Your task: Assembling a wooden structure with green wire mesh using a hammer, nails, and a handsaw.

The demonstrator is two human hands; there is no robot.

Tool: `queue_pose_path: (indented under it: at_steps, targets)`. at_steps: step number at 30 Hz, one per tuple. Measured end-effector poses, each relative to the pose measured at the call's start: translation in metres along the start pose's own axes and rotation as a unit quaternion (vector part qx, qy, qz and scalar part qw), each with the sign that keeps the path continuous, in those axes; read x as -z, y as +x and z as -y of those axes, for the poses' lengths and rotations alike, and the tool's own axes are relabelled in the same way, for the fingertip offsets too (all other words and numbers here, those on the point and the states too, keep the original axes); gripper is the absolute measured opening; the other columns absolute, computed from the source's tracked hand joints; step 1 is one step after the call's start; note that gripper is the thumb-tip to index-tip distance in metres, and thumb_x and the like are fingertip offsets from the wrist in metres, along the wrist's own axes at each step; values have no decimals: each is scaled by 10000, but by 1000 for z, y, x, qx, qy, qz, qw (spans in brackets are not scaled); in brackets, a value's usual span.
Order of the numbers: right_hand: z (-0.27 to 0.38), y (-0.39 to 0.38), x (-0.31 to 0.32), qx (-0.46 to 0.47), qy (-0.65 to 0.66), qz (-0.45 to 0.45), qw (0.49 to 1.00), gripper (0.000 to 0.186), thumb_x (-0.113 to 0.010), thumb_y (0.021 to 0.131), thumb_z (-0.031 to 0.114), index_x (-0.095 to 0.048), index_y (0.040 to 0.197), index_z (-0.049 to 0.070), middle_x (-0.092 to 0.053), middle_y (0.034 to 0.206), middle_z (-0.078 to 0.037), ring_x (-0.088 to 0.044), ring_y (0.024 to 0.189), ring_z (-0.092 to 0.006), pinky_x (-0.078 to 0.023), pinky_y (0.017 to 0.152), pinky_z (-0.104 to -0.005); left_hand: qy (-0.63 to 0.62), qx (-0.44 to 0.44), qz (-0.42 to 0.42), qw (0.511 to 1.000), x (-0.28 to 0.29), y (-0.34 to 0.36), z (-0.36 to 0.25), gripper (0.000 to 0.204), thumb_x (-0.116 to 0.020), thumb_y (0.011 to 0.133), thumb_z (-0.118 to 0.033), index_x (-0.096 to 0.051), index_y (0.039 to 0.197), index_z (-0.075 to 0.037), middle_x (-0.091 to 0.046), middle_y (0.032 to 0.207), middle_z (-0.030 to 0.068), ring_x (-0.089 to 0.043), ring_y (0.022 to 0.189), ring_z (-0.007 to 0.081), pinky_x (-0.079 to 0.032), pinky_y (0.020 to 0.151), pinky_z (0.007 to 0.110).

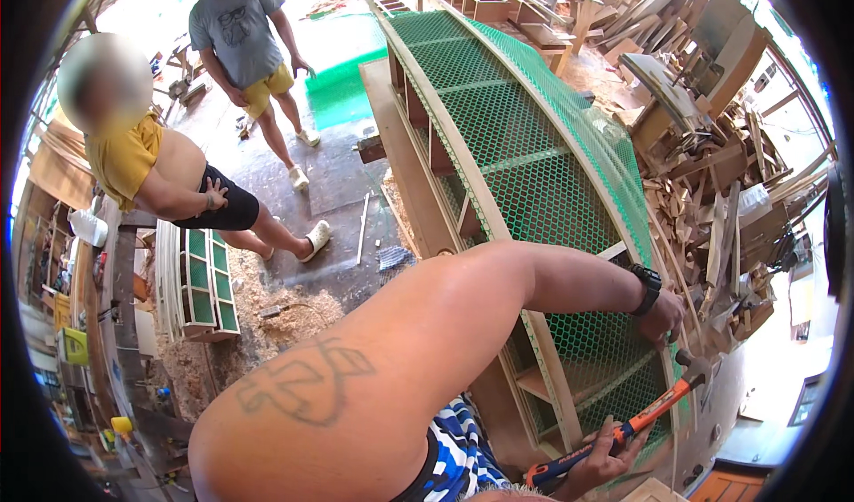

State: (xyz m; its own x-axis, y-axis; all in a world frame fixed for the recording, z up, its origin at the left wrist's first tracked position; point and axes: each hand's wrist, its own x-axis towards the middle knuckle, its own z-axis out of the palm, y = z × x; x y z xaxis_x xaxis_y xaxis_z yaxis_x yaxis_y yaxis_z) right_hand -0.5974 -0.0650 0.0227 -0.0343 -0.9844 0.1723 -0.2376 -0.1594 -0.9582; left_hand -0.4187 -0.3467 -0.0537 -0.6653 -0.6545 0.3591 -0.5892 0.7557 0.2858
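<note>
My left arm, with a dark watch on the wrist, reaches across a long curved wooden frame (556, 386). Green plastic mesh (498, 115) covers the frame. At the frame's right edge, my left hand (663, 315) is closed, its fingertips low against the rim; what they pinch, if anything, I cannot make out. A claw hammer (658, 406) with an orange and dark blue handle is in my right hand (607, 459), the fingers around the grip. The hammer's metal head lies close below my left hand, near the mesh-covered edge.
Scrap wood (712, 173) is heaped along the right side. Two people stand at the left, one in a yellow shirt (133, 159), one in a grey shirt (236, 26). A smaller green-panelled wooden frame (197, 279) stands among sawdust (307, 311) on the floor.
</note>
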Motion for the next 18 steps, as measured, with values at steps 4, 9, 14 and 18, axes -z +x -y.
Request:
queue_pose_path:
  at_steps: [4, 9, 14, 18]
  targets:
    - [10, -1, -3, 6, -4, 0, 1000, 661, -663, 930, 22, -377, 1523, -33, -566, 801, -50, -510, 578, -101, -414, 510, -233, 5, -17, 11, 1000, -2, 2, 2, 413, -716, 809, -568, -780, 1114, -297, -714, 1131, 56, -573, 1197, 305, -387, 993, 682]
    - [22, -3, -4, -17, 24, 39, 999, 560, -610, 888, 2, -435, 1418, -44, -538, 830, -39, -507, 590, -112, -437, 536, -242, 0, 9, -1, 1000, 8, -5, -4, 412, -718, 807, -565, -782, 1111, -294, -720, 1103, 79, -592, 1166, 322, -396, 1003, 656]
    - [17, -4, -7, -10, 48, 7, 999, 498, -636, 883, 20, -490, 1355, -43, -548, 829, -35, -509, 587, -114, -441, 531, -253, -6, 4, 6, 1000, 20, -10, -13, 406, -707, 831, -544, -781, 1118, -266, -720, 1116, 95, -590, 1178, 326, -410, 1017, 620]
    - [8, -1, -7, -3, -2, -14, 1000, 505, -681, 877, 38, -511, 1344, -55, -566, 800, -47, -511, 576, -118, -430, 502, -244, -3, -9, 20, 1000, 21, -10, -12, 424, -691, 854, -536, -769, 1147, -240, -714, 1150, 104, -586, 1195, 325, -422, 1023, 591]
